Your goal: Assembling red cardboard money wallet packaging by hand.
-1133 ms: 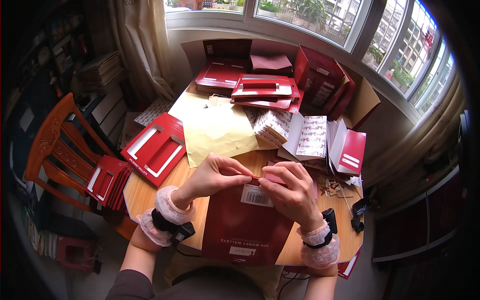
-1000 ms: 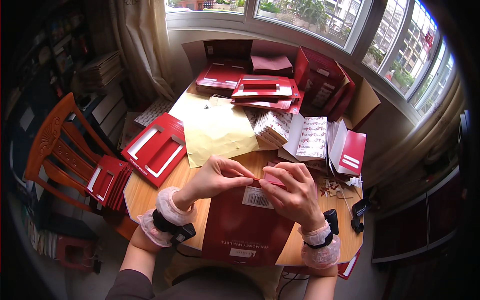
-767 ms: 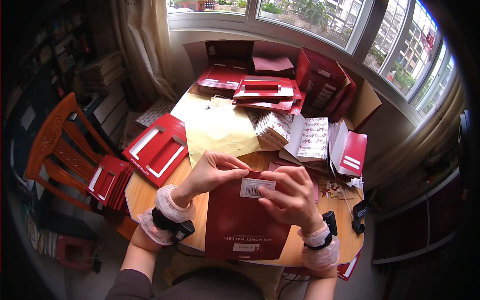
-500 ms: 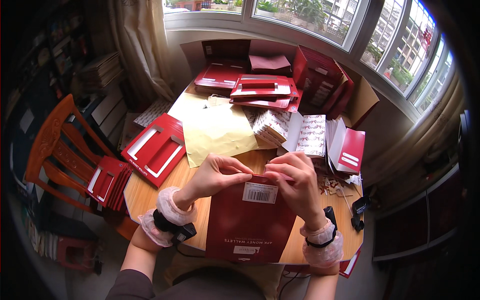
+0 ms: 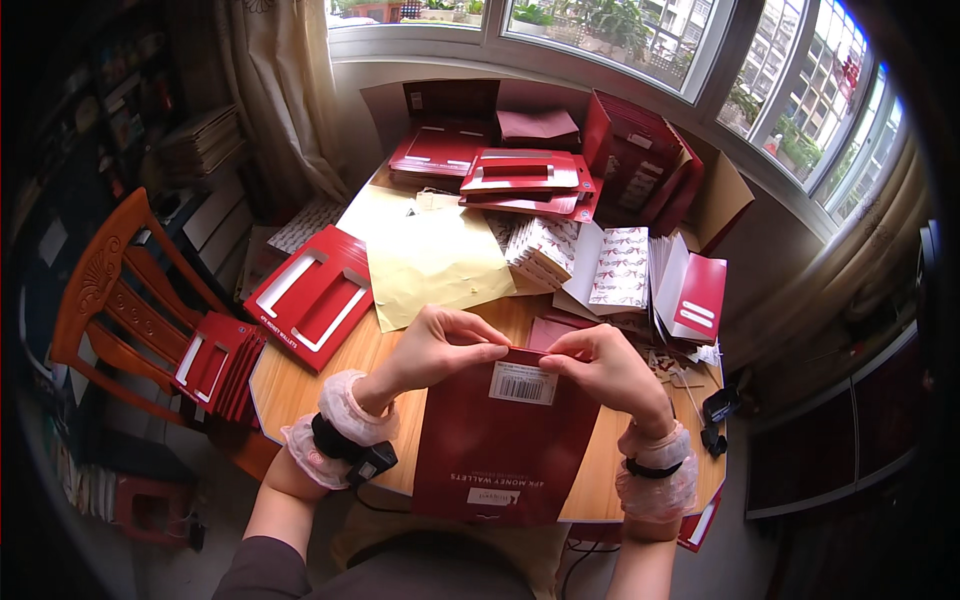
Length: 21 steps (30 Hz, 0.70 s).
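Note:
A dark red flat cardboard package (image 5: 500, 435) with a white barcode label lies in front of me, its printing upside down, its lower end at the table's near edge. My left hand (image 5: 440, 350) pinches its far edge just left of the label. At the right end of that same edge, my right hand (image 5: 605, 370) is closed on it between thumb and fingers. Behind my right hand, part of a dull red piece (image 5: 550, 328) shows on the table. A yellow paper sheet (image 5: 440, 270) lies beyond my left hand.
Red window-cut packages (image 5: 315, 295) lie at left, others (image 5: 205, 365) on the wooden chair (image 5: 120, 290). More red packages (image 5: 525, 178) and a cardboard box (image 5: 720, 190) stand at the back. Patterned folded cards (image 5: 620, 265) sit at right, near paper scraps and a black device (image 5: 720, 405).
My right hand has lowered and shifted slightly right, its fingers now pinching the package's far edge. The package has moved slightly right. My left hand keeps its pinch.

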Each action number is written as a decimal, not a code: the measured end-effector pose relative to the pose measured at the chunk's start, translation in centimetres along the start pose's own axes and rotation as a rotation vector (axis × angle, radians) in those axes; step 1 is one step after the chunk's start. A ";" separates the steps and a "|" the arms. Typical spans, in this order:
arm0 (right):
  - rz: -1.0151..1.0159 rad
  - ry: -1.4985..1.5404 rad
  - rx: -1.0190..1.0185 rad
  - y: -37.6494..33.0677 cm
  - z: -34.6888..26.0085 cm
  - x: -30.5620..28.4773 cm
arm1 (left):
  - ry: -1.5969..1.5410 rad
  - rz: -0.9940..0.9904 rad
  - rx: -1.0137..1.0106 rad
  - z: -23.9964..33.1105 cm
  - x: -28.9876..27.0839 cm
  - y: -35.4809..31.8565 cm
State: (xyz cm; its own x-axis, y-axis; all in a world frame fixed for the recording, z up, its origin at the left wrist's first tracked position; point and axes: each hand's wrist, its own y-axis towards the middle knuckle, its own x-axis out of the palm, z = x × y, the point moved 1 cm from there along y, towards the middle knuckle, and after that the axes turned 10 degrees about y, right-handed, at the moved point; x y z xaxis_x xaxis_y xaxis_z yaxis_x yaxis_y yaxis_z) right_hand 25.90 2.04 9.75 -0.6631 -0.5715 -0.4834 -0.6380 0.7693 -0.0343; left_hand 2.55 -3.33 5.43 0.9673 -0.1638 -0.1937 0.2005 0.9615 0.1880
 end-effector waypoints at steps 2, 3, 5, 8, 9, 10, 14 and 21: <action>-0.014 -0.046 0.029 -0.6 -0.1 -0.9 | -0.032 0.007 -0.026 -0.1 0.0 0.1; -0.014 0.079 0.081 -0.5 0.3 -1.0 | -0.054 0.027 -0.063 -0.4 -0.3 -0.1; 0.017 0.224 0.082 -1.0 2.0 -1.9 | -0.071 0.046 -0.053 -1.1 -0.7 0.3; 0.125 0.345 -0.090 -0.7 4.5 -2.8 | -0.100 0.088 -0.067 -2.0 -1.2 0.6; 0.129 0.342 -0.089 -0.9 5.4 -3.0 | -0.113 0.115 -0.068 -2.2 -1.2 0.9; 0.108 0.405 -0.050 -0.9 6.5 -3.0 | -0.124 0.143 -0.068 -2.4 -1.2 1.2; -0.001 0.602 -0.010 -0.6 8.9 -2.0 | -0.272 0.294 -0.105 -3.6 -1.7 1.7; -0.122 0.687 -0.006 -1.5 8.1 -2.6 | -0.400 0.568 -0.070 -5.1 -2.7 2.2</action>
State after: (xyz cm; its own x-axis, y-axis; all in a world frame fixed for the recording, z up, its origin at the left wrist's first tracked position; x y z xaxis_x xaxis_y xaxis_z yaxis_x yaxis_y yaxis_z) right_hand 31.72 4.69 4.00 -0.6827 -0.7065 0.1867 -0.7245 0.6876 -0.0474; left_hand -0.41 0.36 1.49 0.9051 0.3124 0.2883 -0.3504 0.9323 0.0897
